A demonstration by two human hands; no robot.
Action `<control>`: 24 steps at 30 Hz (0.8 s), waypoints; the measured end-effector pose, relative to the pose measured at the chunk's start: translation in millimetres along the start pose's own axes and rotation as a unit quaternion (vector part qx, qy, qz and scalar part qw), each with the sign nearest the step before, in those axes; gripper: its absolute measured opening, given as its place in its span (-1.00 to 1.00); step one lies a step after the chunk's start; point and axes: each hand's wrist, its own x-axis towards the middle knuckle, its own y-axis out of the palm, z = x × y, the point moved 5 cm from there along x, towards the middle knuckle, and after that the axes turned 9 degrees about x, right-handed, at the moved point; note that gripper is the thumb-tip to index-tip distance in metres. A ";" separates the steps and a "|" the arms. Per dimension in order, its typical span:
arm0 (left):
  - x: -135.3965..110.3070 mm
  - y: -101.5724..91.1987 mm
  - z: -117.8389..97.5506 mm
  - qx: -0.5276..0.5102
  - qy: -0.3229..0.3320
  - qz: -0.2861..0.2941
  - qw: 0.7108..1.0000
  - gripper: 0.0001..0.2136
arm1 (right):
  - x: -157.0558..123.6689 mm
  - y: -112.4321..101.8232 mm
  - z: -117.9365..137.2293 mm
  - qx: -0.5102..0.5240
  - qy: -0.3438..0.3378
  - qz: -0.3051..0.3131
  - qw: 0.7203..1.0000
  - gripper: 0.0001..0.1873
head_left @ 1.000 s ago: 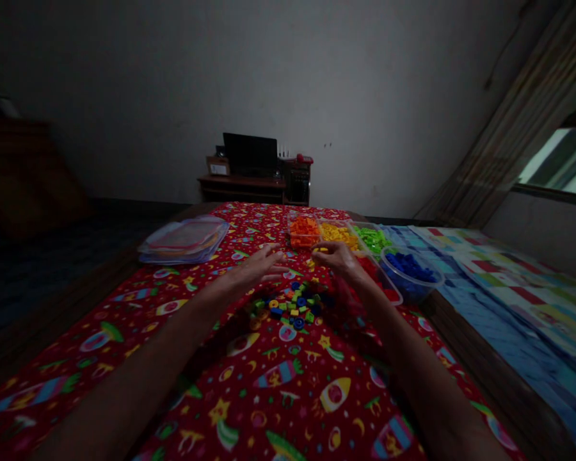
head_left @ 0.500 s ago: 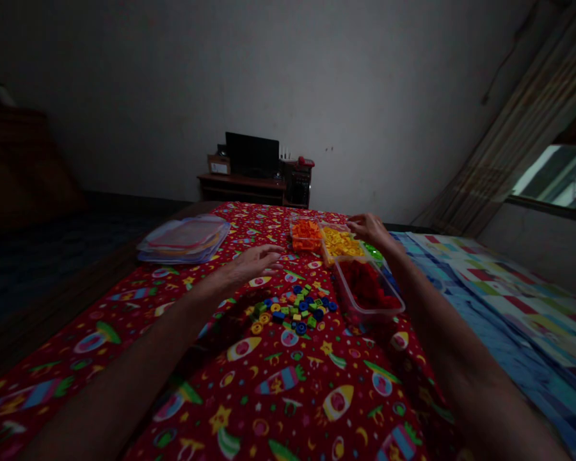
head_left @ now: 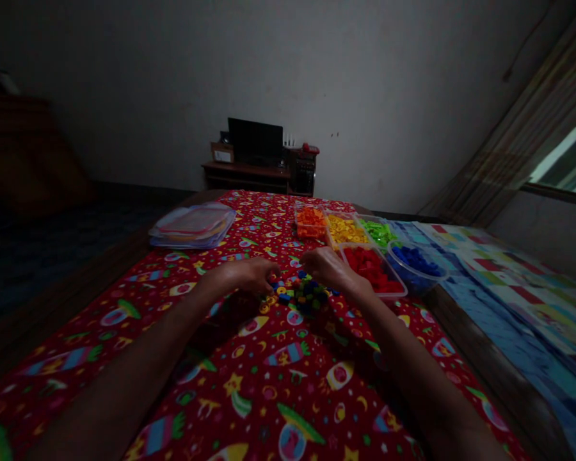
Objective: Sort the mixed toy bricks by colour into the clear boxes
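Observation:
A loose pile of small toy building bricks [head_left: 312, 296], blue, green and yellow, lies on the red patterned cloth [head_left: 278, 371]. At its left edge is my left hand [head_left: 254, 275], fingers curled down and closed close to the yellow round pieces [head_left: 265, 307]. My right hand [head_left: 329, 266] is bent over the far right side of the pile, its fingers drawn together. Whatever either hand's fingertips hold is too dark and small to make out. Right of the pile stands a clear box of red bricks [head_left: 372, 269].
Behind the red box are tubs of orange bricks [head_left: 311, 221], yellow bricks [head_left: 348, 230] and green bricks [head_left: 378, 232]. A round tub of blue bricks [head_left: 415, 262] sits near the right edge. Stacked plastic lids [head_left: 192, 227] lie at the far left. A bed [head_left: 518, 288] adjoins on the right.
My right hand has come back from above the yellow and green tubs to the brick pile. My left hand, stretched out before, has curled down at the pile's left edge.

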 end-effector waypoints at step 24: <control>1.7 0.7 8.3 0.020 0.004 0.053 0.998 -0.62 | -21.9 41.7 6.9 -0.026 -0.056 0.036 0.997 -0.72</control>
